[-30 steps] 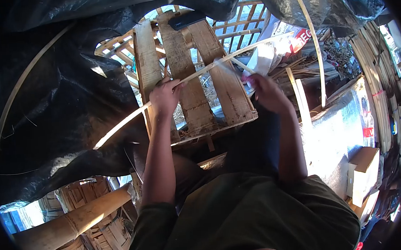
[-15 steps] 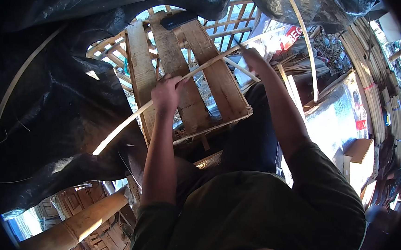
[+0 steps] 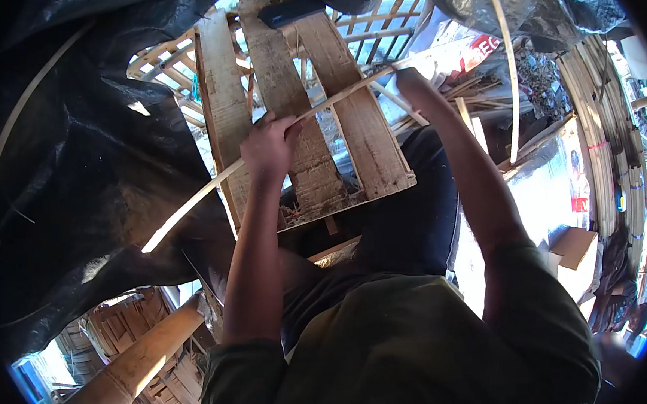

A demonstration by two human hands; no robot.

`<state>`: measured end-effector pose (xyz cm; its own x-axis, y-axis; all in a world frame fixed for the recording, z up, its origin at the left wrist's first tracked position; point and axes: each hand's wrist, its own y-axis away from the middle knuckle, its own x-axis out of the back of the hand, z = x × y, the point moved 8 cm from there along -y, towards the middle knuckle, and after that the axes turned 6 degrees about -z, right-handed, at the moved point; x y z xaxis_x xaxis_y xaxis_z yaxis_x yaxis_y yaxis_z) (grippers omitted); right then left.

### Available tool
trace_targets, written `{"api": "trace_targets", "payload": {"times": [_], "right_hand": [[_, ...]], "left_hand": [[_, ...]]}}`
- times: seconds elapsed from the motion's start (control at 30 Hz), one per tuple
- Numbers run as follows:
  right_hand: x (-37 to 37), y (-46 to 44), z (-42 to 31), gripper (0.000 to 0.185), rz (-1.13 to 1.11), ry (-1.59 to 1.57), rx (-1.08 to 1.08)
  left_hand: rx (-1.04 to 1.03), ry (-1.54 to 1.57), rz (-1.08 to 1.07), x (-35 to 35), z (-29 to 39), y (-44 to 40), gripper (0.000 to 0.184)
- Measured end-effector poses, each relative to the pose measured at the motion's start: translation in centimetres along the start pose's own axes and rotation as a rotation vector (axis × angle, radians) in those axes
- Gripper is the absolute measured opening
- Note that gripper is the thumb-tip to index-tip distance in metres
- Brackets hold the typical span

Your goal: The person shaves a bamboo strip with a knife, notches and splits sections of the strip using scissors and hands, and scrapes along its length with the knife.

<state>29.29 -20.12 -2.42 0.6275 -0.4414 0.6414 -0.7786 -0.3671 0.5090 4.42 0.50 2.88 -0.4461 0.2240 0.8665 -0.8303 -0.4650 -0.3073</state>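
Note:
A long pale bamboo strip (image 3: 188, 213) lies slantwise across a wooden slatted bench (image 3: 370, 135). My left hand (image 3: 269, 147) is closed around the strip near its middle, over the left slats. Farther along, at the bench's right edge, my right hand (image 3: 412, 89) is closed beside the strip. Its fingers are partly blurred, and the knife in it hardly shows now. The far end of the strip runs past this hand toward a white and red sack (image 3: 471, 55). A dark flat object, perhaps a phone (image 3: 291, 11), rests on the bench's far end.
Black plastic sheeting (image 3: 44, 176) hangs at the left and above. A thick bamboo pole (image 3: 136, 361) lies at lower left. On the right are a thin curved strip (image 3: 507, 61), a cardboard box (image 3: 574, 247) and bundled bamboo slats (image 3: 593, 134). Debris lies beyond the bench.
My right hand has turned and shifted slightly right; the thin dark blade that showed beside it is no longer distinct. My left hand keeps its hold on the strip. The whole view has shifted a little.

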Motion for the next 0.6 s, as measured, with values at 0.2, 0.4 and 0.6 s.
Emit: {"api": "trace_targets", "payload": {"times": [0.2, 0.4, 0.6], "right_hand": [[1.9, -1.1, -1.1, 0.045, -0.101, -0.118, -0.06], [2.1, 1.7, 0.3, 0.036, -0.247, -0.495, 0.049], [3.8, 1.9, 3.0, 0.039, -0.148, -0.695, 0.127]], "left_hand": [[0.008, -0.031, -0.042, -0.5, 0.2, -0.4, 0.023], [0.073, 0.036, -0.023, 0.1, 0.4, -1.0, 0.025], [0.028, 0.059, 0.01, 0.4, 0.9, -1.6, 0.026]]}}
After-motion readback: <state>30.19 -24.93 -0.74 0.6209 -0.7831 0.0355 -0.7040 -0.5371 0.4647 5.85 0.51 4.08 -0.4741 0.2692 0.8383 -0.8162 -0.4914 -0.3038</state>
